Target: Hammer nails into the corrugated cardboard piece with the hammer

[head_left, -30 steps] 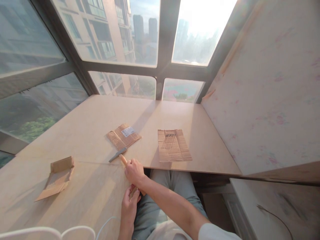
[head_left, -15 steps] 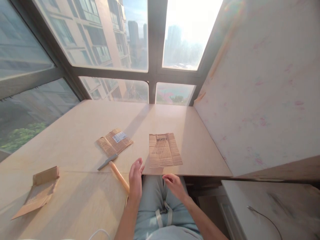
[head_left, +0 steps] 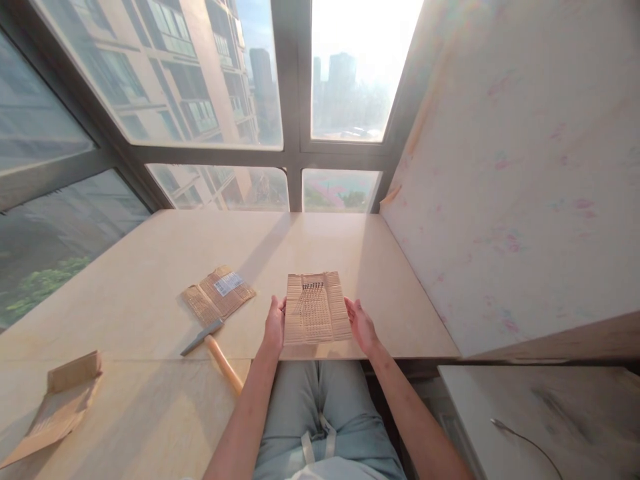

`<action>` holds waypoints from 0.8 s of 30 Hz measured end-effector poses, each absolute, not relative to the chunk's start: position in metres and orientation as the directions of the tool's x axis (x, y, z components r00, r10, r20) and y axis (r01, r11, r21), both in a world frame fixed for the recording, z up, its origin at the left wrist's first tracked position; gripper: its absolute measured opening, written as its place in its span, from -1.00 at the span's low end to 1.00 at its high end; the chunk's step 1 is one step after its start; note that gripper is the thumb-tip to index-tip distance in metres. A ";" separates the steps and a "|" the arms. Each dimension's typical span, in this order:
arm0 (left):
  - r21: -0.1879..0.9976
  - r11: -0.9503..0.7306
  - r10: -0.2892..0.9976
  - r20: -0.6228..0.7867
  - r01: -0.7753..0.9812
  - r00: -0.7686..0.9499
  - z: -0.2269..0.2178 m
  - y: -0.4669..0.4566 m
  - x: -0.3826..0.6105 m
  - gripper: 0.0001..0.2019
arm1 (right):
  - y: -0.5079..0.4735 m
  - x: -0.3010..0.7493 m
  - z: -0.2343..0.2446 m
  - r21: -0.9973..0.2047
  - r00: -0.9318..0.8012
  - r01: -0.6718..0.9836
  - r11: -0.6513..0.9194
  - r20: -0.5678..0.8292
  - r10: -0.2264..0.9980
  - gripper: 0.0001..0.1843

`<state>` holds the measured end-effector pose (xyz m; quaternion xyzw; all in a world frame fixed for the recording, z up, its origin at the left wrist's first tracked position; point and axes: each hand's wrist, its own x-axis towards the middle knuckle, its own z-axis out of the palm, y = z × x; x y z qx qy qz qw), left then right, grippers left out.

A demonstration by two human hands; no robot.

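A corrugated cardboard sheet (head_left: 317, 317) is between my hands, close to the table's front edge. Rows of small marks or holes cover its middle, and a row of dark, thin, nail-like pieces stands near its far edge. My left hand (head_left: 275, 325) grips the sheet's left edge, with some fingers hidden under it. On the opposite edge, my right hand (head_left: 361, 325) holds it the same way. Whether the sheet is fully off the table, I cannot tell. A hammer (head_left: 223, 364) with a wooden handle lies left of my left forearm, which covers the handle's end.
Left of the sheet, a flat cardboard piece (head_left: 219, 293) with a white label lies on the pale table (head_left: 320, 243). A folded cardboard flap (head_left: 60, 410) is at the lower left. Windows stand behind, a wall (head_left: 500, 167) at right. A cable (head_left: 525, 437) lies on a lower surface.
Both hands have moved forward and out to the cardboard sheet's side edges and taken hold of it. The sheet's near edge looks slightly raised. The camera view has shifted a little.
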<state>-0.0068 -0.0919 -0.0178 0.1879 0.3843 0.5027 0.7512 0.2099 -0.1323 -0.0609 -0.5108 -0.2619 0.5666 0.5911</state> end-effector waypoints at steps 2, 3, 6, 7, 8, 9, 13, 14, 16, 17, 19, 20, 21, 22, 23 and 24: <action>0.669 0.436 0.894 -0.399 -0.602 0.204 -0.018 -0.091 -0.006 -0.41 | -0.131 0.207 -0.056 -0.881 0.172 -0.441 -0.173 -0.272 0.947 -0.28; 0.668 0.442 0.891 -0.403 -0.598 0.208 -0.019 -0.090 -0.005 -0.41 | -0.132 0.206 -0.054 -0.871 0.153 -0.456 -0.181 -0.277 0.949 -0.27; 0.668 0.451 0.887 -0.408 -0.592 0.215 -0.023 -0.088 0.000 -0.41 | -0.135 0.207 -0.051 -0.840 0.120 -0.496 -0.219 -0.317 0.941 -0.29; 0.666 0.455 0.885 -0.410 -0.592 0.219 -0.024 -0.088 0.003 -0.41 | -0.136 0.209 -0.051 -0.829 0.116 -0.507 -0.235 -0.336 0.935 -0.30; 0.663 0.458 0.884 -0.410 -0.592 0.224 -0.025 -0.087 0.007 -0.41 | -0.137 0.212 -0.052 -0.818 0.115 -0.517 -0.251 -0.357 0.927 -0.32; 0.659 0.462 0.882 -0.409 -0.593 0.233 -0.026 -0.087 0.010 -0.42 | -0.138 0.215 -0.053 -0.807 0.116 -0.527 -0.267 -0.379 0.918 -0.33; 0.641 0.484 0.873 -0.394 -0.596 0.286 -0.031 -0.086 0.030 -0.45 | -0.140 0.235 -0.055 -0.765 0.122 -0.561 -0.316 -0.454 0.883 -0.36; 0.638 0.492 0.869 -0.396 -0.592 0.296 -0.032 -0.086 0.036 -0.46 | -0.142 0.241 -0.054 -0.757 0.121 -0.569 -0.321 -0.464 0.878 -0.36; 0.640 0.511 0.859 -0.410 -0.574 0.307 -0.035 -0.086 0.049 -0.48 | -0.145 0.256 -0.052 -0.745 0.118 -0.581 -0.327 -0.474 0.872 -0.36; 0.641 0.522 0.852 -0.420 -0.562 0.313 -0.036 -0.086 0.055 -0.49 | -0.147 0.264 -0.050 -0.742 0.120 -0.586 -0.325 -0.477 0.871 -0.36; 0.641 0.547 0.836 -0.441 -0.537 0.325 -0.039 -0.086 0.069 -0.51 | -0.152 0.280 -0.046 -0.738 0.121 -0.594 -0.320 -0.474 0.872 -0.36; 0.640 0.559 0.829 -0.449 -0.528 0.333 -0.040 -0.086 0.077 -0.52 | -0.154 0.289 -0.045 -0.738 0.117 -0.596 -0.317 -0.470 0.875 -0.36; 0.638 0.568 0.823 -0.452 -0.519 0.344 -0.041 -0.086 0.084 -0.53 | -0.157 0.297 -0.043 -0.738 0.111 -0.597 -0.314 -0.463 0.879 -0.35; 0.638 0.576 0.817 -0.451 -0.511 0.358 -0.043 -0.085 0.092 -0.55 | -0.160 0.306 -0.042 -0.742 0.108 -0.595 -0.309 -0.455 0.884 -0.35; 0.639 0.581 0.814 -0.447 -0.504 0.371 -0.044 -0.085 0.101 -0.55 | -0.163 0.315 -0.041 -0.748 0.111 -0.591 -0.301 -0.445 0.889 -0.35; 0.640 0.586 0.810 -0.443 -0.497 0.385 -0.045 -0.084 0.109 -0.56 | -0.166 0.323 -0.041 -0.756 0.123 -0.588 -0.286 -0.433 0.893 -0.36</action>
